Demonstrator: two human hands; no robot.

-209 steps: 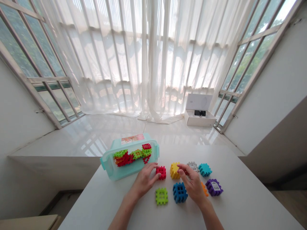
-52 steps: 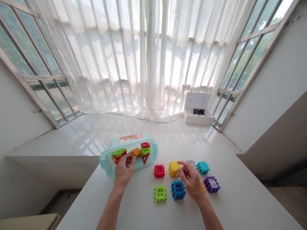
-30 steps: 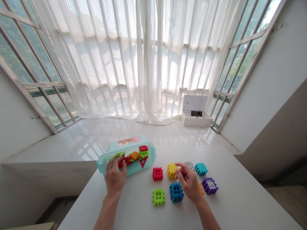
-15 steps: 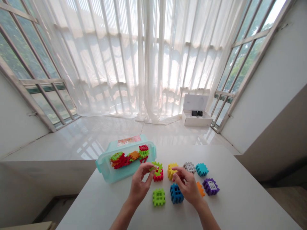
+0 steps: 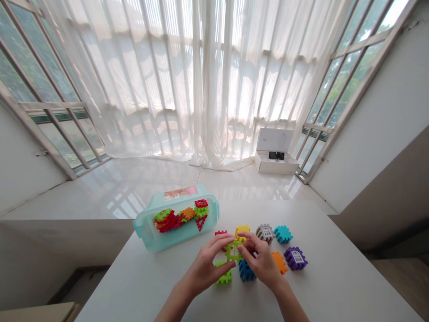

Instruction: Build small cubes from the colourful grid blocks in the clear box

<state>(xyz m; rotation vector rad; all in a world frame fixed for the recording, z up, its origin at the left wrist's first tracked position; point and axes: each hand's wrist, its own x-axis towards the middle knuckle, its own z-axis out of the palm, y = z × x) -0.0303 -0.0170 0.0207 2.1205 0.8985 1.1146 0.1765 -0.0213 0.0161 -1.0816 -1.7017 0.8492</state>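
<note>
Above the table, my left hand (image 5: 203,261) and my right hand (image 5: 259,260) together pinch a flat lime-green plastic waffle block piece (image 5: 233,252). Below them stand a lime-green block cube (image 5: 224,277) and a blue block cube (image 5: 246,271), partly hidden by my hands. A red cube (image 5: 220,233) and a yellow cube (image 5: 241,231) are also partly covered. To the right sit a grey house-window cube (image 5: 264,233), a teal cube (image 5: 283,235), a purple cube (image 5: 295,258) and an orange piece (image 5: 279,262).
On the white table (image 5: 321,286) at left lies a translucent aqua plastic box (image 5: 176,237) holding red, green and orange blocks. Behind the table, a white open carton (image 5: 276,162) stands on the glossy floor before sheer curtains.
The green piece has moved right from above the red cube to between both hands, and my right hand now grips it too. My hands cover more of the red cube.
</note>
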